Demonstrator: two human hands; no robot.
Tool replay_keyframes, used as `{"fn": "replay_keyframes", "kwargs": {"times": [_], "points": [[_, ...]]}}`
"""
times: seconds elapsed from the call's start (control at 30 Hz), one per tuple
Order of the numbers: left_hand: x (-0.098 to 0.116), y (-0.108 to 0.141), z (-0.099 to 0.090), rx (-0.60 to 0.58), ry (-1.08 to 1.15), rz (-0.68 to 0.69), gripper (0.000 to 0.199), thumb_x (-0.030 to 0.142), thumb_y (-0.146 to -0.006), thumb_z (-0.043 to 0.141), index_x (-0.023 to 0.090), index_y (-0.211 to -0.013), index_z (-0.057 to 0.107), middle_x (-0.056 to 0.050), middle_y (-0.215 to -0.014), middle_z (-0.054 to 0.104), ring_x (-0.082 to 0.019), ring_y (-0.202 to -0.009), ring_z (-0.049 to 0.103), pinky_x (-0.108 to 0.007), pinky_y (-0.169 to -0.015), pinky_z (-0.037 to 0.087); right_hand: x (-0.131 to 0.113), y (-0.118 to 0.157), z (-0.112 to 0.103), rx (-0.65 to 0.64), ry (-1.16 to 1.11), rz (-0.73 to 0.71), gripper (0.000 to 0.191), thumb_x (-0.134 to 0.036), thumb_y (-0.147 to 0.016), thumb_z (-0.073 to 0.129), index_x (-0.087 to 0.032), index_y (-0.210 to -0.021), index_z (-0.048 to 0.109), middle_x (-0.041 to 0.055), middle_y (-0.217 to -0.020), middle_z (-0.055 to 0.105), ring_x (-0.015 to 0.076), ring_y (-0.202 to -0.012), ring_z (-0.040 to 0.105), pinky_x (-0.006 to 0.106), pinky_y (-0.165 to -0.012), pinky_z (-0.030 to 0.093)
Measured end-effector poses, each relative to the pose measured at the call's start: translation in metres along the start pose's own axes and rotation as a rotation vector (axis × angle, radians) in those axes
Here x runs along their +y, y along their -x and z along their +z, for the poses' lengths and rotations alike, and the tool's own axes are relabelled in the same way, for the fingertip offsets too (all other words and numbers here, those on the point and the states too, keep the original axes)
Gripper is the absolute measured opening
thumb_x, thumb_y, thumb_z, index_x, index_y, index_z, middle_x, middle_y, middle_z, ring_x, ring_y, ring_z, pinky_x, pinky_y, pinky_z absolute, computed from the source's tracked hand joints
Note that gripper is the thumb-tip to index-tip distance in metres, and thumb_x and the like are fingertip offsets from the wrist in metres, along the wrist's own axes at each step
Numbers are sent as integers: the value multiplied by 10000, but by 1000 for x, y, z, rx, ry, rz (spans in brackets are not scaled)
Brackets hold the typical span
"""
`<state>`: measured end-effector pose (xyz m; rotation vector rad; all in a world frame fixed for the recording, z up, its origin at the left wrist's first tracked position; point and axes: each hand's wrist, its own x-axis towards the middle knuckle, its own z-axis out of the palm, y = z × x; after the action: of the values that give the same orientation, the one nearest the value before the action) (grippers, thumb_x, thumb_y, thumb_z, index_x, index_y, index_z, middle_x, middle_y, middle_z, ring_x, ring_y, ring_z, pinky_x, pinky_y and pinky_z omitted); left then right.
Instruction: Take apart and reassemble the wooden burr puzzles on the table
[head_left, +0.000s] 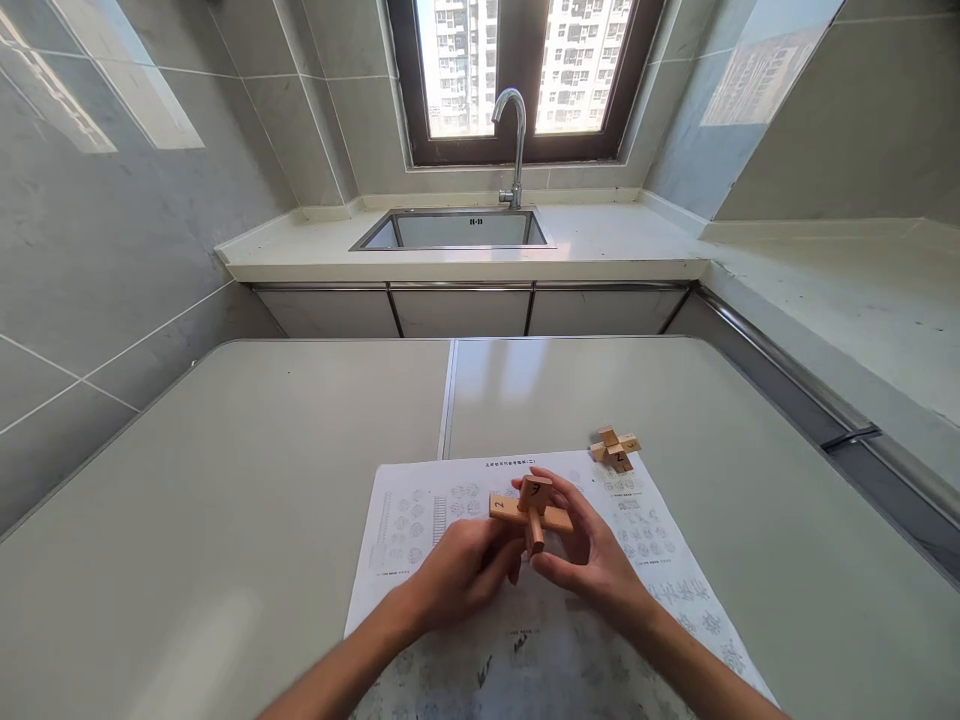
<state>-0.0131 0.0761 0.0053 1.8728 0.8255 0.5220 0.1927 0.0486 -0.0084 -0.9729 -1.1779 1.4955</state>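
Both hands hold a wooden burr puzzle (535,514) made of crossed, interlocking sticks, raised over a printed paper sheet. A "2" shows on its left stick end, and another mark is on the upright one. My left hand (471,568) is closed on the puzzle from the lower left, its fingertips partly hidden beneath it. Curved around its right side is my right hand (589,545), with the thumb below and the fingers behind. The paper sheet (397,500) is covered with small diagrams and print. A second, smaller wooden burr puzzle (615,449) rests at its far right corner.
The pale table (247,480) has a seam down its middle. Beyond it stand a white counter (615,230) with a sink (450,214), a tall faucet (519,140) and a window. A ledge with a metal rail (795,380) runs along the right, a tiled wall (150,230) along the left.
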Motion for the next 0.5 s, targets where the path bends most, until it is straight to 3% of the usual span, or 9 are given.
{"fn": "replay_keyframes", "kwargs": {"times": [0.2, 0.37, 0.5], "points": [[4, -1, 0, 9, -3, -35, 323, 318, -1075, 410, 179, -820, 550, 3, -729, 610, -104, -627, 537, -225, -636, 436, 2, -2, 0, -2, -96, 36, 780, -440, -774, 873, -362, -1456, 504, 90, -1523, 544, 348, -1397, 511, 559, -1149, 422], [2, -1, 0, 4, -35, -60, 257, 324, -1060, 450, 181, -948, 632, -10, -742, 688, -120, -638, 595, -228, -644, 464, 0, -9, -3, 55, -437, 150, 501, -568, -910, 697, -254, -1299, 666, 109, -1441, 624, 307, -1269, 606, 495, -1113, 466], [-1, -1, 0, 7, -60, -54, 271, 344, -1063, 457, 182, -1000, 664, -11, -734, 705, -119, -626, 602, -224, -649, 475, 1, -15, -11, 78, -723, 255, 522, -651, -993, 517, -242, -1257, 705, 102, -1346, 687, 241, -1149, 677, 423, -1083, 503]]}}
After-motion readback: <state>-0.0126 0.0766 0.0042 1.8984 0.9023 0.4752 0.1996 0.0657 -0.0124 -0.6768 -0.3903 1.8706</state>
